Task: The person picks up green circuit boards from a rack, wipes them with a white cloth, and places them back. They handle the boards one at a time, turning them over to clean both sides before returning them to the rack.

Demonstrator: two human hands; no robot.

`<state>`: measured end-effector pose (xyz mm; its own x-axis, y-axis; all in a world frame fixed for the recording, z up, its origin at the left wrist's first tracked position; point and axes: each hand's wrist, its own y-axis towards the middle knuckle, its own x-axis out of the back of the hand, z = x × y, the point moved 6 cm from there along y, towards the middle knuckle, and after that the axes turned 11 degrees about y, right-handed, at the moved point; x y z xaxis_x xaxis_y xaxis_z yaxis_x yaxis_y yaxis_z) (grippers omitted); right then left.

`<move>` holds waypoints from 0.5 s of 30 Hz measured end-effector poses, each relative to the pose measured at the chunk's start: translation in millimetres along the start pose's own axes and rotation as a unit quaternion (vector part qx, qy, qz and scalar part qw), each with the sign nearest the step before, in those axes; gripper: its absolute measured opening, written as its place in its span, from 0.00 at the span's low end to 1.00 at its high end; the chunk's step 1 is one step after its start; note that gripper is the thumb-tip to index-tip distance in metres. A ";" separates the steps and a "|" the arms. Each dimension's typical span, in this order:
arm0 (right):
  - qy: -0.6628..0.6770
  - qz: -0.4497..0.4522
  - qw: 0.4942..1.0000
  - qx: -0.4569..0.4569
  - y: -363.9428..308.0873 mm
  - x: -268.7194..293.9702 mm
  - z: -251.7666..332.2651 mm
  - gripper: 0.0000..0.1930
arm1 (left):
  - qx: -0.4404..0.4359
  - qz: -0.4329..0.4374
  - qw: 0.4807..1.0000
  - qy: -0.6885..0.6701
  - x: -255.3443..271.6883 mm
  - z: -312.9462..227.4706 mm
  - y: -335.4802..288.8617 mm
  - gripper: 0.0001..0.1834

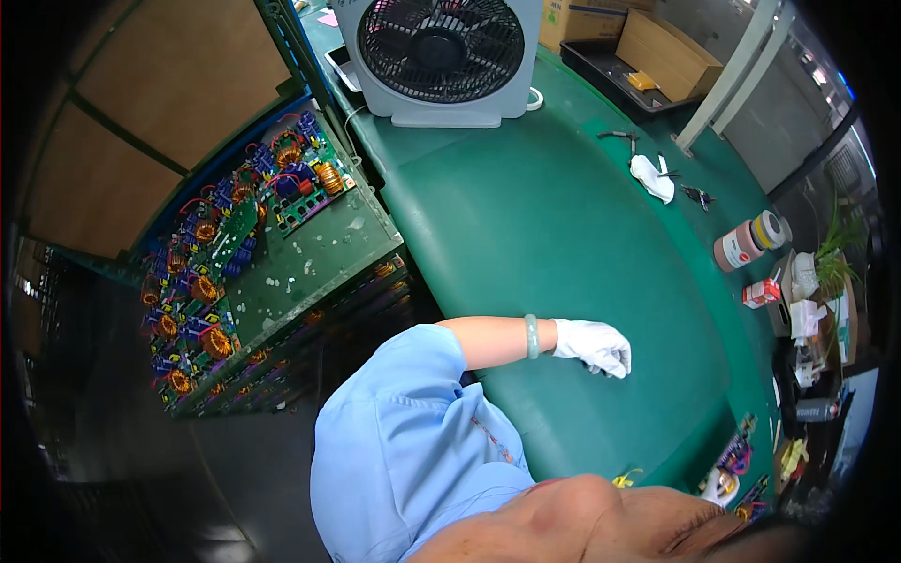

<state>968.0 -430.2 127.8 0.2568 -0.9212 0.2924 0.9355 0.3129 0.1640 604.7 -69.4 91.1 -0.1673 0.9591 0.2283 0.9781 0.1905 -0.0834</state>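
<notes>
My left hand (593,347), in a white glove, rests on the green mat (554,225) with its fingers curled in. I see nothing in it, and a pale green bangle (532,336) sits on that wrist. At the lower right, mostly hidden, a bit of white glove shows as my right hand (717,488). It is closed against a circuit board (737,454) with coloured parts, which is tilted up near the bench edge. A small yellow thing (625,479) lies between the two hands, partly covered.
Left of the bench, a green rack (324,253) bears several circuit boards (202,281) with copper coils. A grey fan (441,66) stands at the back. Pliers (622,138), a white cloth (651,178), a bottle (740,247), a small box (760,293) and a plant (832,258) line the right side.
</notes>
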 end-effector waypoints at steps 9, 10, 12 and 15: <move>-0.193 0.136 0.955 0.180 -231.9 -226.9 118.0 0.29 | -0.061 -0.296 0.936 0.183 16.9 -23.4 -41.9 0.16; -0.148 0.171 0.964 0.138 -250.3 -240.5 129.6 0.28 | -0.076 -0.327 0.915 0.223 22.8 -24.2 -55.8 0.16; -0.085 0.237 0.947 0.200 -282.5 -259.1 151.7 0.26 | -0.088 -0.381 0.885 0.254 31.1 -31.1 -84.7 0.17; -0.054 0.360 0.901 0.235 -301.4 -256.1 147.1 0.17 | -0.067 -0.433 0.861 0.256 50.6 -33.7 -115.6 0.18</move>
<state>584.7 -254.6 142.1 0.7073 -0.4205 0.5682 0.3229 0.9073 0.2694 487.3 -50.0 145.1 -0.7991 0.2439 0.5495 0.5244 0.7299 0.4386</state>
